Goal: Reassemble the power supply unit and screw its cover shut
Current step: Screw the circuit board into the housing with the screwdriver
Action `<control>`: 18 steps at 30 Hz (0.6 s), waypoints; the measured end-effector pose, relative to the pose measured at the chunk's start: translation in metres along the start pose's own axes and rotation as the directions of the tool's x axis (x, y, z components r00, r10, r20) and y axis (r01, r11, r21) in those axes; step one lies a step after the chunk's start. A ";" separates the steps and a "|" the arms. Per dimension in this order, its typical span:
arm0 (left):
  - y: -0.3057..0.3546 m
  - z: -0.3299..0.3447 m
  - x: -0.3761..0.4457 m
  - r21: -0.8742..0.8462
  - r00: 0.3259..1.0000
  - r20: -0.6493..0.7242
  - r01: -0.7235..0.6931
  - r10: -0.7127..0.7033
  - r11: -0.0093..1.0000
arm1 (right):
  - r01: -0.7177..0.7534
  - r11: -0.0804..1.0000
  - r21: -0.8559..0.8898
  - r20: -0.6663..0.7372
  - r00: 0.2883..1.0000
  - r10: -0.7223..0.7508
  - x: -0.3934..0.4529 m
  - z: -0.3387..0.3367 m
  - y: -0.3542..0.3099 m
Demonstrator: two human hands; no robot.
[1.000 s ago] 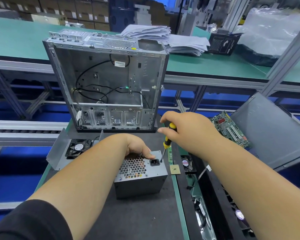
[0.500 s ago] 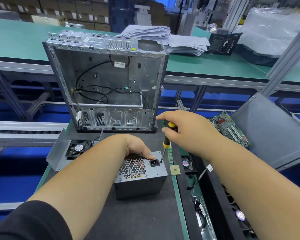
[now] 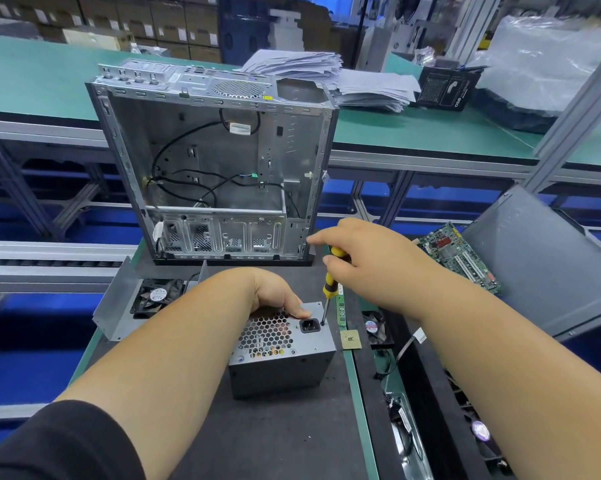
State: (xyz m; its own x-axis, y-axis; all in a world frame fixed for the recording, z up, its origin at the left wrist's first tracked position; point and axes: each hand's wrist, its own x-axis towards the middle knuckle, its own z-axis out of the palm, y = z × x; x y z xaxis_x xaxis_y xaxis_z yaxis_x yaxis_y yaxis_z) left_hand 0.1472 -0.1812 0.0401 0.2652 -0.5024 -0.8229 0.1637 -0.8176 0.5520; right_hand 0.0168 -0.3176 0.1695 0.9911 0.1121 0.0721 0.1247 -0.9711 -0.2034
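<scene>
The grey power supply unit (image 3: 281,368) stands on the dark mat with its honeycomb grille and black power socket facing up. My left hand (image 3: 274,292) grips its far top edge, thumb resting beside the socket. My right hand (image 3: 364,258) holds a yellow-and-black screwdriver (image 3: 330,285) nearly upright. Its tip touches the top face just right of the socket, at the far right corner. The screw under the tip is too small to make out.
An open, gutted computer case (image 3: 216,168) stands just behind the unit. A fan in a metal bracket (image 3: 153,296) lies to the left. A green memory stick (image 3: 341,308), a CPU chip (image 3: 350,340), another fan (image 3: 375,327), a motherboard (image 3: 458,258) and a grey side panel (image 3: 548,265) lie to the right.
My right hand has turned a little on the screwdriver handle, fingers shifting, while the tip stays at the same corner. My left hand and the unit have not moved.
</scene>
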 end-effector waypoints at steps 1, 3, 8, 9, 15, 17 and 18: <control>0.000 0.000 0.000 -0.001 1.000 -0.003 0.000 0.000 1.000 | 0.001 1.000 -0.010 -0.018 1.000 -0.001 0.000 0.000 0.000; -0.001 -0.001 0.002 0.013 1.000 -0.017 -0.002 0.002 1.000 | -0.008 0.998 -0.059 -0.032 0.999 0.006 -0.001 0.001 0.001; -0.002 -0.002 0.004 0.012 1.000 -0.018 -0.001 0.001 1.000 | -0.001 0.995 -0.096 -0.062 0.998 -0.005 -0.004 0.009 0.001; -0.002 -0.002 0.004 0.011 1.000 -0.018 0.000 0.000 1.000 | -0.001 0.997 -0.078 -0.058 0.998 -0.003 -0.004 0.010 0.002; -0.002 -0.002 0.003 0.019 1.000 -0.028 0.001 -0.001 1.000 | -0.010 1.000 -0.010 -0.059 0.998 0.009 -0.002 0.012 0.005; -0.002 -0.002 0.002 0.017 1.000 -0.029 0.004 -0.004 1.000 | -0.016 0.998 -0.059 -0.078 0.997 0.011 -0.003 0.012 0.006; -0.001 -0.002 0.002 0.017 1.000 -0.027 0.005 -0.004 1.000 | -0.028 0.996 -0.088 -0.089 0.996 0.020 -0.003 0.012 0.006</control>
State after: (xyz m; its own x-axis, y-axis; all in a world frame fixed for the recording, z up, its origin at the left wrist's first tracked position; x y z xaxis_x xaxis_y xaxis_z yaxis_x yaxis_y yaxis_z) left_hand 0.1495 -0.1803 0.0382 0.2899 -0.4911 -0.8214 0.1485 -0.8248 0.5456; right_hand 0.0149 -0.3214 0.1565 0.9851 0.0737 0.1551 0.0927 -0.9886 -0.1190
